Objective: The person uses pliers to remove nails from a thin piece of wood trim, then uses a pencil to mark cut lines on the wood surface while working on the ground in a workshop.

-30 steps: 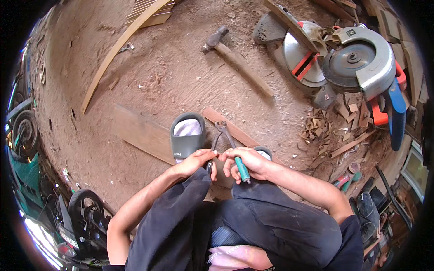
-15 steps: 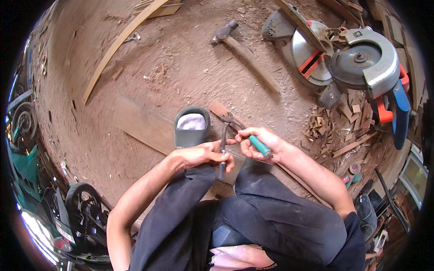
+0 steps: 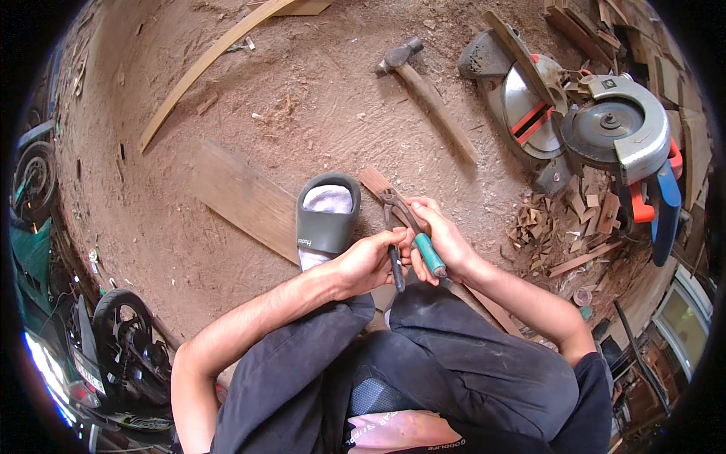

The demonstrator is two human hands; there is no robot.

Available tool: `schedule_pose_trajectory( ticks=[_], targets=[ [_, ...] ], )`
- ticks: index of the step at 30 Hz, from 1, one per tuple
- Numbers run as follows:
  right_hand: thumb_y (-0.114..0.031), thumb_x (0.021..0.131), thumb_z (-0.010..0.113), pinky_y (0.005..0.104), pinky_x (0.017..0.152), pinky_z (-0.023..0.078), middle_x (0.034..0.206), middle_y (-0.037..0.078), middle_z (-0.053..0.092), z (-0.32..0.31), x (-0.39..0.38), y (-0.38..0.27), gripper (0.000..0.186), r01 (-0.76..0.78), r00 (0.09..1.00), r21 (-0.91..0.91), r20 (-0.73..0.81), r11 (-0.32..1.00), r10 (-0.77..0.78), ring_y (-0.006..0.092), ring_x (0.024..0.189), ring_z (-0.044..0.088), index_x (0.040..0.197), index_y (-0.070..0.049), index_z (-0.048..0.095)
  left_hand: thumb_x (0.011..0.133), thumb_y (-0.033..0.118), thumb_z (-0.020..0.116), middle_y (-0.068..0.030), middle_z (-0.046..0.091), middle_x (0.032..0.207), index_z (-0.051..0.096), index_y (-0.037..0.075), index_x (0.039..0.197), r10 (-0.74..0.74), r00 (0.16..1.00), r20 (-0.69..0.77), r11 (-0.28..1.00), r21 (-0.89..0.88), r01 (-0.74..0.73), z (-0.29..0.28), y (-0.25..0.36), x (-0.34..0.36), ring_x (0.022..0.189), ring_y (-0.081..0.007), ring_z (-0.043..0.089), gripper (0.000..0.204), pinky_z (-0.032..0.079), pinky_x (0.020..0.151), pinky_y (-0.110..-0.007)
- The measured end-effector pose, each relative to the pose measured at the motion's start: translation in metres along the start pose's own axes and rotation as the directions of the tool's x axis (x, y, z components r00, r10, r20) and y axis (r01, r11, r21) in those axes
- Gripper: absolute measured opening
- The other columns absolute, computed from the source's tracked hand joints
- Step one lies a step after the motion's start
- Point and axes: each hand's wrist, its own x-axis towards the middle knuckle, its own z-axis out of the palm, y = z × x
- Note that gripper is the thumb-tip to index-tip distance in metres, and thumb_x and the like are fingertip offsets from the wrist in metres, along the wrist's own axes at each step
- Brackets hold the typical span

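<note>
A pair of rusty pincers (image 3: 389, 200) is held between my two hands, over the gap between my knees. My left hand (image 3: 364, 263) is closed around its dark handle, fingertips close to the other hand. The green-sleeved handle lies in my right hand (image 3: 449, 248), whose fingers wrap it from the right. Under the pincers' jaws, a narrow reddish wooden strip (image 3: 373, 180) runs along the ground and passes below my right forearm. Whether the jaws grip anything is not visible. My foot in a grey slide sandal (image 3: 328, 227) rests beside my left hand, next to a wide plank (image 3: 240, 198).
A hammer (image 3: 439, 106) lies on the dirt floor ahead. At the right stands a miter saw (image 3: 609, 127), with small wood offcuts (image 3: 540, 227) heaped near it. A long curved-looking lath (image 3: 198, 79) lies far left. A motorcycle (image 3: 128, 348) stands at the lower left.
The pincers' handles have come closer together. My left hand has shifted right, toward my right hand. The view has tilted slightly, so the floor objects appear moved.
</note>
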Motion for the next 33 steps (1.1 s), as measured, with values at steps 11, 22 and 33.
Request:
schedule_pose_trajectory(
  ticks=[11, 22, 33],
  targets=[
    [-0.059, 0.103, 0.016, 0.0411, 0.076, 0.051, 0.084, 0.015, 0.060, -0.024, -0.004, 0.026, 0.076, 0.644, 0.685, -0.673, 0.295, 0.364, -0.666, 0.0315, 0.078, 0.062, 0.140, -0.003, 0.052, 0.105, 0.056, 0.029, -0.0043, 0.059, 0.111, 0.047, 0.010, 0.127, -0.034, 0.992, -0.120, 0.999, -0.003, 0.034, 0.025, 0.005, 0.003, 0.102, -0.0185, 0.058, 0.054, 0.046, 0.093, -0.038],
    [-0.055, 0.104, 0.021, 0.0439, 0.089, 0.044, 0.102, 0.018, 0.058, -0.017, 0.008, 0.053, 0.068, 0.856, 0.181, -0.515, 0.235, 0.036, -0.955, 0.0356, 0.099, 0.057, 0.103, 0.000, 0.062, 0.101, 0.064, 0.030, -0.0033, 0.060, 0.106, 0.050, 0.012, 0.125, -0.074, 0.973, -0.218, 0.993, 0.076, 0.092, 0.043, 0.016, 0.002, 0.103, -0.0144, 0.061, 0.061, 0.049, 0.093, -0.038],
    [-0.037, 0.106, 0.040, 0.0379, 0.073, 0.045, 0.078, 0.013, 0.060, -0.006, 0.012, 0.024, 0.048, 0.887, 0.239, -0.444, 0.199, 0.130, -0.950, 0.0287, 0.080, 0.059, 0.081, 0.000, 0.058, 0.101, 0.052, 0.039, -0.0039, 0.062, 0.118, 0.054, 0.015, 0.126, -0.165, 0.938, -0.304, 0.980, 0.062, 0.192, 0.005, 0.010, 0.028, 0.107, -0.0153, 0.064, 0.047, 0.056, 0.084, -0.036]
  ],
)
